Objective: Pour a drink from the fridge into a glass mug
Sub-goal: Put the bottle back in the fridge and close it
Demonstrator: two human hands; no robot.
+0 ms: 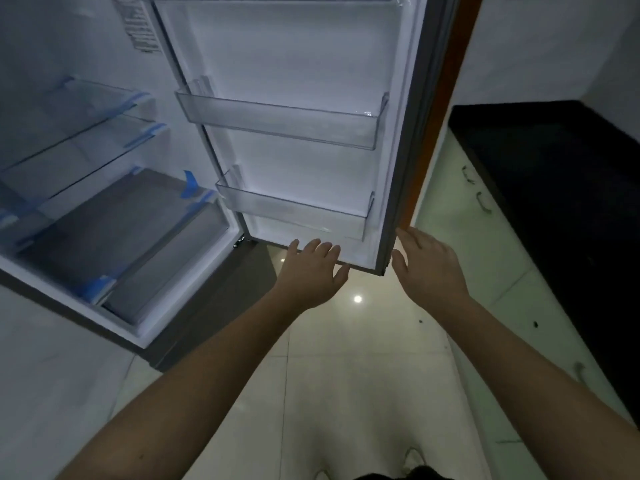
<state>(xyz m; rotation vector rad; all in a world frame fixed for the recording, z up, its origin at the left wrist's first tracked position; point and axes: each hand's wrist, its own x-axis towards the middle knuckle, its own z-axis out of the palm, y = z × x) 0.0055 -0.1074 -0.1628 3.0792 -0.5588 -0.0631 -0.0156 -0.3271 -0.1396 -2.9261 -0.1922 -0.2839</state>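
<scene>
The fridge (pixel 114 188) stands open at the left, its door (pixel 294 109) swung far out, clear door bins (pixel 280 123) showing. The left hand (pixel 313 271) reaches to the door's lower edge, fingers (pixel 323 249) spread and holding nothing. The right hand (pixel 427 263), fingers straight, is by the door's outer corner. A dark desk (pixel 568 188) lies at the right.

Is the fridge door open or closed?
Open. The fridge door is swung wide, showing its inner door bins and the glass shelves inside.
</scene>
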